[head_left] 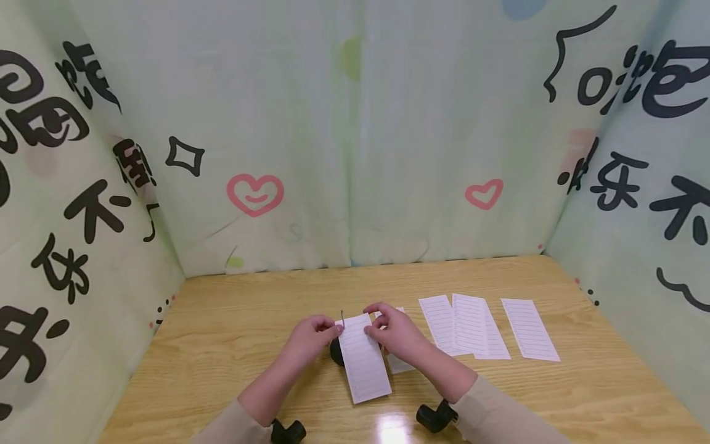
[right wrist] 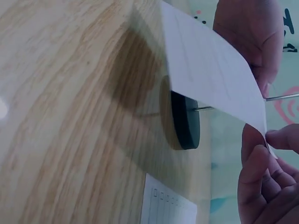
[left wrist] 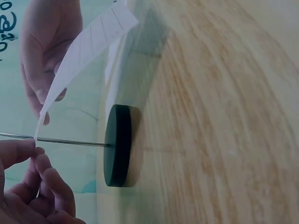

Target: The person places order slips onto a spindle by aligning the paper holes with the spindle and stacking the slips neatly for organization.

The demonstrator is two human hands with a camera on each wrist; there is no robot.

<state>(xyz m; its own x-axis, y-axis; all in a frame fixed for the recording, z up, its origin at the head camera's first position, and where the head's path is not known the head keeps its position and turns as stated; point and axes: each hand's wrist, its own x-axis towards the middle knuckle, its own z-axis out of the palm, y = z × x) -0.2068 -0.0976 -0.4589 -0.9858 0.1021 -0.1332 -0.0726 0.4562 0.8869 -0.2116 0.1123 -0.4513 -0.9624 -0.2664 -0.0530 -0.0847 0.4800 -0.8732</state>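
Between my two hands is a lined white paper slip [head_left: 363,364], tilted, its lower part hanging toward me. My left hand [head_left: 310,339] pinches the slip's upper left corner between thumb and fingers. At the upper right corner, my right hand [head_left: 396,330] pinches it too. A paper spike with a round black base [left wrist: 117,145] stands on the table under the slip. Its thin metal rod [left wrist: 74,141] shows on both sides of the slip near the top edge, seemingly through the paper. In the head view the slip covers most of the base.
Another slip [head_left: 400,366] lies partly hidden behind my right hand. Farther right on the wooden table [head_left: 249,320] lie several lined slips [head_left: 468,320], some overlapping, and a separate one [head_left: 530,330]. Printed curtains [head_left: 355,154] enclose the table's back and sides.
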